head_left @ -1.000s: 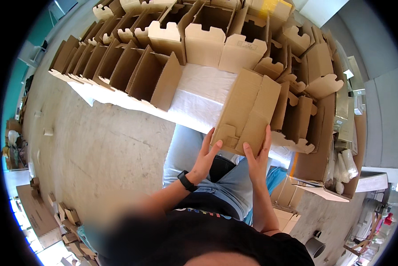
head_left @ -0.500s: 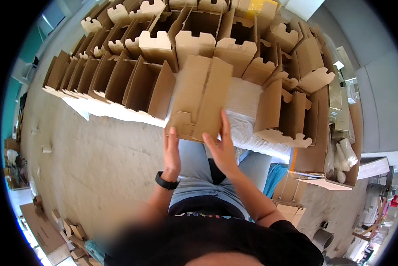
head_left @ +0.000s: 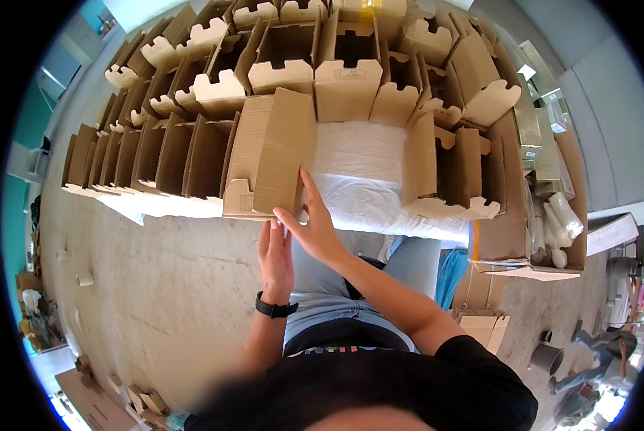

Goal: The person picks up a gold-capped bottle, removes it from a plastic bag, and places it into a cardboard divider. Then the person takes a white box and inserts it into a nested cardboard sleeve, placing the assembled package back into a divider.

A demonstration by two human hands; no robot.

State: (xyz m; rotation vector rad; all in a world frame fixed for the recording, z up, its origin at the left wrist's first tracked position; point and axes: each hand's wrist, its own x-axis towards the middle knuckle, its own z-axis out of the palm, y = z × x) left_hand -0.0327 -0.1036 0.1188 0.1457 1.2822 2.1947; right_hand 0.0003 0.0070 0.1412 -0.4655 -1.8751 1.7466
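A brown folded cardboard box [head_left: 282, 144] stands at the right end of the front row of open boxes, against its neighbour. My right hand [head_left: 318, 226] grips its near right corner, fingers along the right side and thumb at the near edge. Just below that near edge is my left hand [head_left: 275, 262], open, its fingers stretched up with the tips at the box's lower edge. A black watch band [head_left: 275, 307] circles my left wrist.
Several open boxes [head_left: 211, 158] fill rows at left and behind. More boxes [head_left: 455, 172] stand at right on the white-covered surface [head_left: 358, 169]. A large carton [head_left: 530, 266] with white wrapped pieces is at far right. Another person [head_left: 602, 359] shows at lower right.
The box has moved left from in front of me to the end of the left row. Both hands went with it; the left slid down to its near edge.
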